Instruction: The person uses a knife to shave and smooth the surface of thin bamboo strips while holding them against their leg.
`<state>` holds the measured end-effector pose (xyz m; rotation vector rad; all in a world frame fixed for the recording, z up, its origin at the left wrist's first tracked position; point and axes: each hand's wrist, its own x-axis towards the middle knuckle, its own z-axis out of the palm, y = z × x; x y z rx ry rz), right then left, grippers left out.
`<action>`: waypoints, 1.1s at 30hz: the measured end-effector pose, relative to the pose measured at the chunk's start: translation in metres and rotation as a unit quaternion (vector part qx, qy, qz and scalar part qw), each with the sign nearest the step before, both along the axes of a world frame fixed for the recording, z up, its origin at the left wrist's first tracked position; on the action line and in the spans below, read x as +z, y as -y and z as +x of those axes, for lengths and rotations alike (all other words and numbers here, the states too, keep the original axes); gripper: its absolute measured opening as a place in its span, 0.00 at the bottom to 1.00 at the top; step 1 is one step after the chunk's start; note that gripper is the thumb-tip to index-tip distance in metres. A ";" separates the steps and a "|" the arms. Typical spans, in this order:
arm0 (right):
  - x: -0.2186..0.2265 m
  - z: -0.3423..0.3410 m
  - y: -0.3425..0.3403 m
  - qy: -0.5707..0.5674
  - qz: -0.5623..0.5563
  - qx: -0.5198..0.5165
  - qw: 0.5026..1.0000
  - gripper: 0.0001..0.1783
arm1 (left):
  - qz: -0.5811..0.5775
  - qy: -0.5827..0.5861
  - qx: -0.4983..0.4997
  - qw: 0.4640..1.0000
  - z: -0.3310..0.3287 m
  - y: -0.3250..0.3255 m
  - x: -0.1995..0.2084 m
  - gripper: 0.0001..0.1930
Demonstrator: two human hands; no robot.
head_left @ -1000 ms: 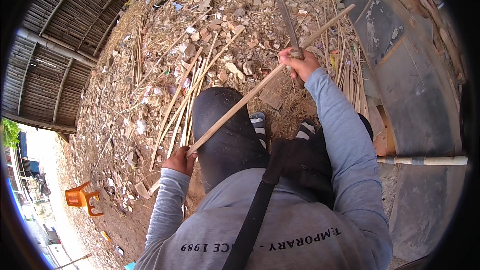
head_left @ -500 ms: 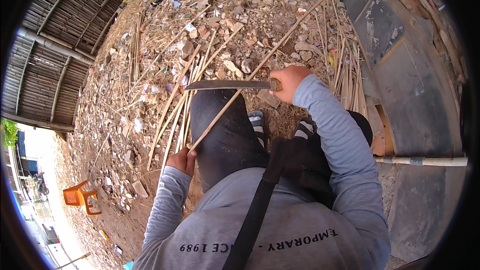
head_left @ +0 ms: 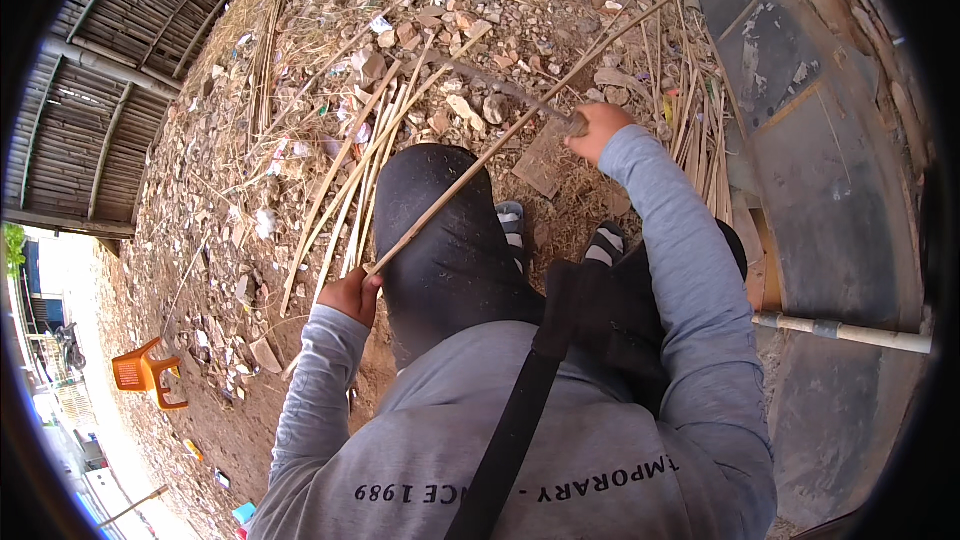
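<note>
My left hand is closed round the near end of a long, thin bamboo strip. The strip slants across my left thigh, away to the far right. In my right hand is the handle of a machete, its blade pointing to the far left. The blade, a little blurred, lies along or across the strip; I cannot tell whether they touch. Split bamboo strips lie in a loose bunch on the ground beyond my left knee. More thin strips are heaped to the right of my right hand.
Rubble and dry straw cover the ground ahead. A bamboo-slat wall stands at the left, with an orange plastic chair nearer. Dark boards and a pale pole are on the right. A flat brick lies beyond my feet.
My right hand has moved the machete farther out along the strip, and its blade has tilted with the tip farther away. My left hand, still holding the strip, has shifted slightly left.
</note>
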<state>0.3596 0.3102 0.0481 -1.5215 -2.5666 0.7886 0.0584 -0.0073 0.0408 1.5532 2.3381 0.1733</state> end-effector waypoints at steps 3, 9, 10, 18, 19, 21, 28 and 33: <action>-0.002 0.003 -0.003 0.015 0.054 0.007 0.998 0.19 | 0.012 -0.003 -0.004 1.000 -0.001 0.002 0.004 0.21; 0.014 -0.017 0.024 0.076 -0.036 0.127 0.988 0.20 | 0.015 -0.005 -0.003 1.000 0.004 0.002 -0.003 0.20; -0.006 -0.007 0.011 0.059 -0.030 0.111 0.992 0.19 | 0.017 -0.003 -0.009 1.000 0.006 -0.002 -0.002 0.20; 0.031 -0.032 0.035 0.076 -0.011 0.120 0.990 0.15 | -0.018 -0.015 0.016 1.000 0.005 0.006 0.008 0.20; 0.037 -0.029 0.039 0.084 -0.030 0.119 0.989 0.15 | -0.023 -0.013 0.012 1.000 0.007 0.004 0.005 0.20; -0.013 -0.005 0.001 0.056 -0.018 0.116 0.992 0.15 | -0.002 -0.051 0.007 0.999 0.009 -0.001 -0.002 0.21; 0.027 -0.026 0.029 0.107 -0.035 0.076 0.991 0.17 | -0.055 -0.062 0.010 0.997 0.005 -0.004 0.016 0.21; 0.004 -0.010 -0.003 0.083 -0.044 0.034 0.995 0.17 | -0.013 -0.033 0.003 0.999 0.004 -0.001 0.005 0.21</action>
